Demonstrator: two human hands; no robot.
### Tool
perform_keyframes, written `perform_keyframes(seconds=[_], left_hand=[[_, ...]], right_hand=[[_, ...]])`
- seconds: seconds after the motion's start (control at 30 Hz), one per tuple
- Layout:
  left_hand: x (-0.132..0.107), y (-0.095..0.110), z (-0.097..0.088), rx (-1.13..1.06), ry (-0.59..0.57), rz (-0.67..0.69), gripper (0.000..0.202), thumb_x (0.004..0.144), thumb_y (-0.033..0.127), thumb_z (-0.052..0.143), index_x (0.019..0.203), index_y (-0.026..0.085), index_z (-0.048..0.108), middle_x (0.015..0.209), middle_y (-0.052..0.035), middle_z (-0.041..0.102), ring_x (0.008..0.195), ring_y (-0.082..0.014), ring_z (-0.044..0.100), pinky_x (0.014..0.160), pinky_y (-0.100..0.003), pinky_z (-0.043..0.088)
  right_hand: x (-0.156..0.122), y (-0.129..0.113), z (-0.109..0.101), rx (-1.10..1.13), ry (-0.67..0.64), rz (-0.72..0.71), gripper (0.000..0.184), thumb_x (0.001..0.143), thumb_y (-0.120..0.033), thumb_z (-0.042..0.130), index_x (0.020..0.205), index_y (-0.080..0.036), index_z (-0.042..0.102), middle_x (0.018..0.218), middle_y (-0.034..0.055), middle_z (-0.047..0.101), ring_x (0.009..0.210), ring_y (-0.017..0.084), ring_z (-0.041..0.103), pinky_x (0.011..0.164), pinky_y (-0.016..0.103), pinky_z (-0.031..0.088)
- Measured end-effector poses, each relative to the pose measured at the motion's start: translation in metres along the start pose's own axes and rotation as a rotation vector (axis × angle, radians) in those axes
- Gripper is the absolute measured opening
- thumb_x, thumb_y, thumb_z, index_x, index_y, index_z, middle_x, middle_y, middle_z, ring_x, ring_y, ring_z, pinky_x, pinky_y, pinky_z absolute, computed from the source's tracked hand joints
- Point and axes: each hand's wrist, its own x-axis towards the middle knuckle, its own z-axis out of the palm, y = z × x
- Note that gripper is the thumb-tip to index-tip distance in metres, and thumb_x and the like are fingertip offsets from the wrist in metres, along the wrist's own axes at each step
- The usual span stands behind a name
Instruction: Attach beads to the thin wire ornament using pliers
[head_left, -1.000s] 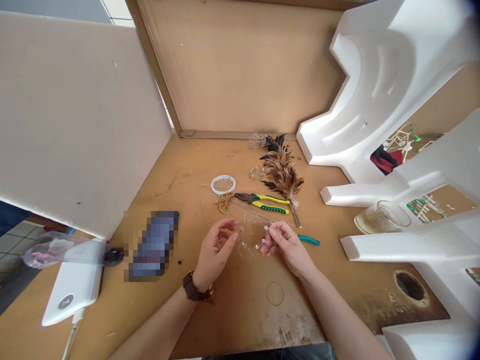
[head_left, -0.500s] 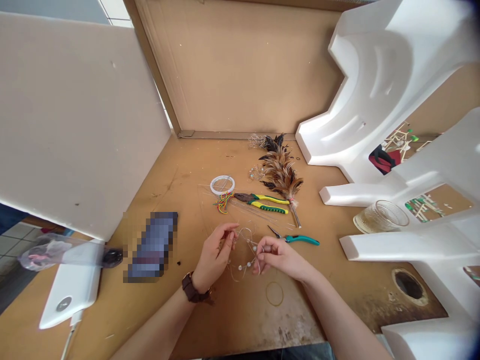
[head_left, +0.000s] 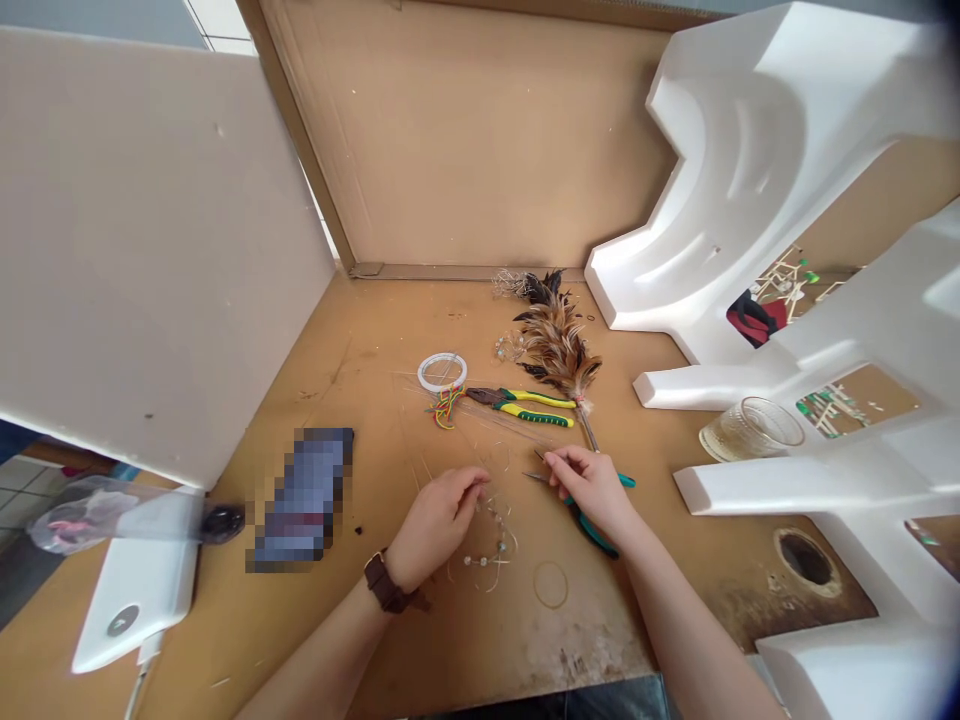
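Observation:
My right hand (head_left: 592, 490) grips small teal-handled pliers (head_left: 592, 525), their thin steel jaws pointing left toward the wire. My left hand (head_left: 439, 518) rests its curled fingers on a loop of beaded wire (head_left: 487, 548), which lies on the wooden board. Behind the hands are yellow-and-green pliers (head_left: 517, 407), a white wire spool (head_left: 442, 371), a bundle of brown feathers (head_left: 556, 345), and a tuft of multicoloured wires (head_left: 446, 407). A dark watch (head_left: 386, 583) circles my left wrist.
White moulded foam packing (head_left: 772, 200) fills the right side, and a glass tumbler (head_left: 751, 430) stands on it. A foam panel (head_left: 150, 250) rises at the left. A pixelated object (head_left: 304, 500) lies left of my hands. The board has a round hole (head_left: 806, 558) at right.
My right hand has let go of the wire and picked up the teal-handled pliers from the board. The beaded wire now lies lower on the board, under my left hand.

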Motion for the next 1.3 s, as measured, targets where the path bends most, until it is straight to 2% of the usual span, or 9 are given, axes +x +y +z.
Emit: perform_keyframes(seconds=[0.17,0.27,0.4,0.57,0.7,0.8,1.0,1.17,1.3], left_hand=[[0.0,0.0,-0.003,-0.041,-0.027,0.001,0.02,0.084,0.019,0.04,0.094,0.02,0.058,0.083,-0.0041,0.066,0.073,-0.0171,0.061,0.07,-0.029,0.046],[0.003,-0.003,-0.008,0.012,0.02,0.069,0.018,0.084,0.02,0.042,0.092,0.021,0.058,0.09,-0.0055,0.063,0.084,-0.019,0.059,0.078,-0.033,0.045],[0.008,-0.01,-0.016,0.061,0.209,0.087,0.02,0.084,0.015,0.04,0.094,0.02,0.057,0.097,-0.007,0.06,0.093,-0.0206,0.055,0.085,-0.037,0.042],[0.01,-0.013,-0.021,0.063,0.365,0.039,0.018,0.085,0.017,0.039,0.091,0.018,0.057,0.089,-0.0064,0.059,0.085,-0.0192,0.056,0.078,-0.033,0.043],[0.01,-0.011,-0.018,0.055,0.396,0.04,0.019,0.086,0.019,0.039,0.092,0.018,0.057,0.091,-0.0068,0.06,0.087,-0.0196,0.056,0.078,-0.033,0.043],[0.009,-0.012,-0.016,0.096,0.348,0.025,0.018,0.085,0.019,0.039,0.092,0.019,0.057,0.09,-0.0062,0.061,0.083,-0.0186,0.057,0.076,-0.031,0.042],[0.004,-0.009,-0.011,0.304,-0.017,-0.071,0.013,0.08,0.026,0.05,0.071,0.018,0.055,0.07,-0.0029,0.061,0.064,-0.0163,0.055,0.058,-0.025,0.036],[0.002,-0.005,-0.004,0.268,-0.026,-0.091,0.006,0.078,0.022,0.05,0.08,0.018,0.055,0.074,-0.0031,0.06,0.066,-0.0166,0.054,0.059,-0.026,0.035],[0.004,-0.009,0.001,0.209,-0.029,-0.084,0.004,0.075,0.019,0.051,0.071,0.018,0.053,0.072,-0.0034,0.059,0.066,-0.0175,0.054,0.059,-0.027,0.034]], right_hand=[[0.006,0.012,-0.001,0.001,0.147,-0.007,0.027,0.08,-0.043,0.051,0.09,-0.021,0.062,0.066,0.0009,0.061,0.05,0.014,0.054,0.049,0.026,0.044],[0.008,0.018,-0.002,0.007,0.17,-0.029,0.027,0.08,-0.042,0.049,0.094,-0.021,0.061,0.066,0.0006,0.062,0.05,0.015,0.055,0.051,0.027,0.045],[0.008,0.018,-0.001,-0.198,0.191,-0.126,0.025,0.081,-0.037,0.047,0.091,-0.021,0.063,0.069,0.0021,0.063,0.059,0.017,0.057,0.059,0.029,0.045],[0.005,-0.002,0.008,-0.551,-0.012,-0.33,0.02,0.083,-0.024,0.046,0.087,-0.02,0.065,0.088,0.0052,0.064,0.082,0.018,0.057,0.073,0.028,0.041],[0.008,-0.025,0.019,-0.966,-0.212,-0.455,0.023,0.087,-0.02,0.041,0.092,-0.02,0.063,0.089,0.0073,0.061,0.089,0.019,0.052,0.071,0.026,0.038],[0.015,-0.037,0.028,-1.188,-0.298,-0.495,0.024,0.089,-0.02,0.038,0.092,-0.018,0.062,0.09,0.0099,0.059,0.086,0.021,0.051,0.067,0.028,0.037],[0.028,-0.042,0.042,-1.259,-0.409,-0.577,0.021,0.085,-0.011,0.041,0.087,-0.012,0.062,0.092,0.0142,0.059,0.084,0.022,0.052,0.066,0.03,0.037],[0.035,-0.042,0.041,-1.257,-0.482,-0.654,0.018,0.083,-0.01,0.044,0.084,-0.011,0.062,0.089,0.0139,0.061,0.086,0.023,0.053,0.067,0.03,0.038],[0.034,-0.04,0.035,-1.24,-0.469,-0.649,0.018,0.083,-0.009,0.043,0.086,-0.01,0.061,0.09,0.0139,0.061,0.085,0.022,0.055,0.067,0.03,0.038]])
